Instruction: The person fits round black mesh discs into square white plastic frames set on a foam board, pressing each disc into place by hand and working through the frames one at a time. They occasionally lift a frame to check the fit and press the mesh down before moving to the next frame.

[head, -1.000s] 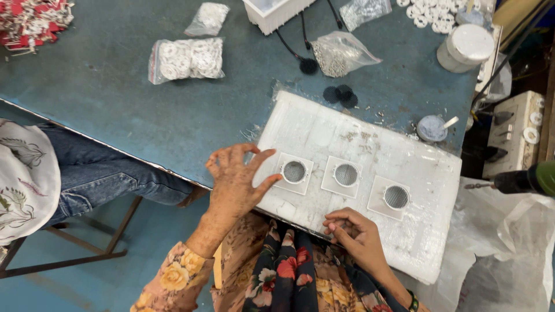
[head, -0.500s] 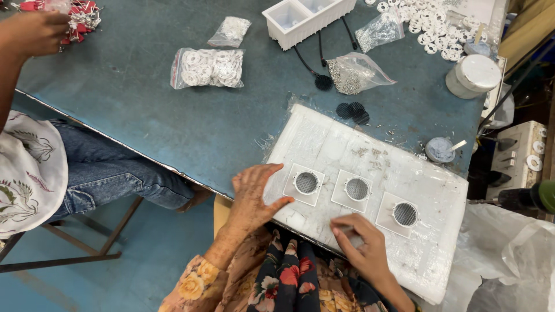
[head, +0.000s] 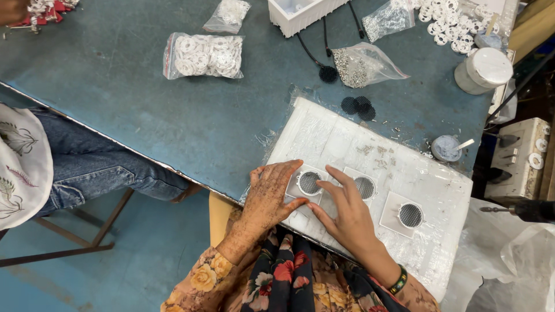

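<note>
Both hands flat, fingers spread, flanking leftmost mesh plate at frame centre: left hand left, right hand lower right; neither grips.

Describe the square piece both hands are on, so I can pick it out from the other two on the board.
Start at the white board on the near edge of the blue table. Three white square plates with round mesh centres sit in a row on it. Yours is the leftmost plate, the only one touched: the left hand holds its left edge and the right hand presses its right side.
</note>
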Demonstrator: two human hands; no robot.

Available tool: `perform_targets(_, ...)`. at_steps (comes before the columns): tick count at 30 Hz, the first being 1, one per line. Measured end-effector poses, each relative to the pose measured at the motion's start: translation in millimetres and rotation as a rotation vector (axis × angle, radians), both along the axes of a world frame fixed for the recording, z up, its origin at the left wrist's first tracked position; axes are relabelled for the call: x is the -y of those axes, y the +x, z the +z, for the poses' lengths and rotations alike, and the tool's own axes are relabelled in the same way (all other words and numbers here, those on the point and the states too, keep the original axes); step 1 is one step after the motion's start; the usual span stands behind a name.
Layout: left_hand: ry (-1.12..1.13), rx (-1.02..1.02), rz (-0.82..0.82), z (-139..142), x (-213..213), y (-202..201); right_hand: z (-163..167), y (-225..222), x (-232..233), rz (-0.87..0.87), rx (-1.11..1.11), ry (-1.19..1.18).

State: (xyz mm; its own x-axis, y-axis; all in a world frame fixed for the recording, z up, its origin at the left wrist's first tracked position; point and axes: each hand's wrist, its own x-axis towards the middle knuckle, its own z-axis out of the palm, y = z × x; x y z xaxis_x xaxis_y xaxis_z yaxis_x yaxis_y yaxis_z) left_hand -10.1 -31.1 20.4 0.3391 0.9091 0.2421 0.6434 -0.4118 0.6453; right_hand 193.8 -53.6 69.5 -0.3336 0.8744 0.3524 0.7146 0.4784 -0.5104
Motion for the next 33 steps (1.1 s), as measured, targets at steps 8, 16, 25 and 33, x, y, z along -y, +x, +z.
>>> perform_targets(8,-0.037,-0.009,-0.058,2,-1,-8,-26,-6,-19,0.059,-0.029,-0.048)
perform_targets(16,-0.281,0.418,-0.023,6,10,-15,-23,-6,-19,0.071,-0.125,-0.051)
perform_targets(25,-1.062,1.574,-0.026,-12,42,-8,14,1,9,0.148,-0.132,0.093)
perform_targets(33,-1.149,1.699,-0.048,-24,45,10,9,4,19,0.146,-0.102,0.114)
